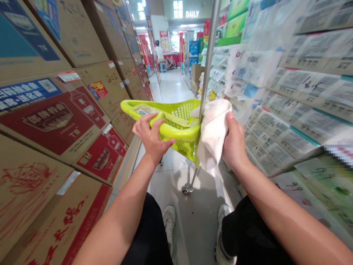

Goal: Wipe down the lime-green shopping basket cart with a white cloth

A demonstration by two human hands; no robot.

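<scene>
Cloth at the right end of the green basket (pixel 180 132)

The basket sits in front of you, tilted, beside a slanting metal pole (pixel 209 55) that crosses its right end. Your left hand (pixel 150 134) grips the basket's near rim, fingers curled over the top and thumb underneath, just beside a label (pixel 143 109) on its upper face. At the basket's right end, your right hand (pixel 234 140) pinches a bunched white cloth (pixel 213 136); the thumb shows at its edge, but most of the fingers are hidden behind it. Whether the cloth presses on the pole, you cannot tell from here.

The step in hand looks like wiping around that right end. The next move likely calls for a firm left grip to steady the rim while the cloth is pressed flat along it.

Below the basket, a caster (pixel 187 188) stands at the pole's foot. Stacked cartons (pixel 55 121) rise to the basket's left, wrapped packs (pixel 281 136) to its right. Far beyond it, a person (pixel 159 51) is by a blue stool (pixel 162 66).
</scene>
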